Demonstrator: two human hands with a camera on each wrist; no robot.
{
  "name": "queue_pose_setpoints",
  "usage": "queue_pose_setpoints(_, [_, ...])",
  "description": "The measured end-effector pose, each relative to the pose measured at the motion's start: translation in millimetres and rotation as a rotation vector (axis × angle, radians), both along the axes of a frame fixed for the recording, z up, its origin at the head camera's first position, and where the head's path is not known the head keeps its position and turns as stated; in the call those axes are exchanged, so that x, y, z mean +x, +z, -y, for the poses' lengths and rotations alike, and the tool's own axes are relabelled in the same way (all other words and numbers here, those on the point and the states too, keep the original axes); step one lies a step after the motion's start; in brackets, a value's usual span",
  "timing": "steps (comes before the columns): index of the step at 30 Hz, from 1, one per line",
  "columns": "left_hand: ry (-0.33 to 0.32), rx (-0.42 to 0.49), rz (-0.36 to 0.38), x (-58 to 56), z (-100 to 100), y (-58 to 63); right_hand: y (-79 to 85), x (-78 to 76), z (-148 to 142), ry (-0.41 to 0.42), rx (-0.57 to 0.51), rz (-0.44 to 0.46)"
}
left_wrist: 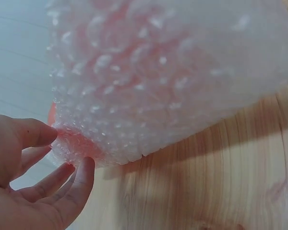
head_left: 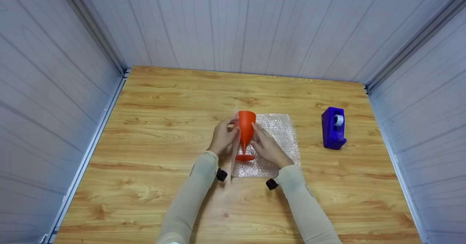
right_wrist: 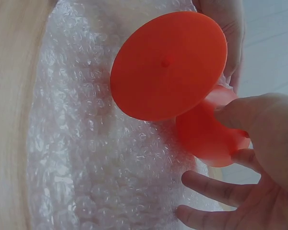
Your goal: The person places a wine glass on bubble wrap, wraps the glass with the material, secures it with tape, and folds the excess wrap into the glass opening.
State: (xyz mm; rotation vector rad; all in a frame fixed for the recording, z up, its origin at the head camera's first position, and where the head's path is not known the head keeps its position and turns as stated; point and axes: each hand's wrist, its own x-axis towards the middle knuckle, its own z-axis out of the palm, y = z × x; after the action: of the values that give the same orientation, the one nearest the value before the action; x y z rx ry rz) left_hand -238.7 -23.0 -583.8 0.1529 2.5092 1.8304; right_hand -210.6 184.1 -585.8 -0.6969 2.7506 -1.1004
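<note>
Bench [head_left: 160, 207] carries bubble wrap sheet [head_left: 282, 138], L side raised against orange goblet [head_left: 246, 125] tilted over it; purple tape dispenser [head_left: 329, 133] well apart to R. L hand [head_left: 222, 136] pinches wrap edge, fingers part-curled; R hand [head_left: 269, 147] grips goblet bowl btwn thumb + index, other fingers spread.

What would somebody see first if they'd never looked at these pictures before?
Probably the bright orange goblet, near the middle of the table, between the left hand and the right hand. Next might come the shiny bubble wrap around it, with one side held up by the left hand. Then there's the blue-purple tape dispenser standing alone, over to the right of the wrap.
</note>
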Motion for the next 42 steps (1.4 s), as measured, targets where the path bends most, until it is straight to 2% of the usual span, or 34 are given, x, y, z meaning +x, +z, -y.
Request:
queue_pose_setpoints(8, [-0.015,-0.155,-0.097,-0.3,-2,1.1,-1.0,-1.0,0,-0.020,-0.039,-0.022])
queue_pose_setpoints(13, [-0.054,-0.193,-0.115,-1.4,-5,3.9,-2.4,-0.7,1,-0.036,-0.036,-0.102])
queue_pose_setpoints(16, [-0.067,-0.234,-0.170,-2.2,-7,4.5,-3.1,-1.6,0,-0.047,-0.028,-0.151])
queue_pose_setpoints(20, [-0.077,-0.277,-0.221,-2.2,-9,4.8,-3.1,-2.8,-4,-0.050,-0.015,-0.143])
queue_pose_setpoints(25, [-0.100,-0.284,-0.206,-2.8,-11,6.4,-3.8,-4.1,-10,-0.025,-0.061,-0.116])
queue_pose_setpoints(34, [-0.120,-0.327,-0.209,-5.7,-18,6.7,-1.9,-8.2,-16,-0.032,-0.051,-0.197])
queue_pose_setpoints(42, [-0.122,-0.298,-0.219,-3.6,-16,6.3,-4.3,-9.0,-15,-0.002,-0.127,-0.176])
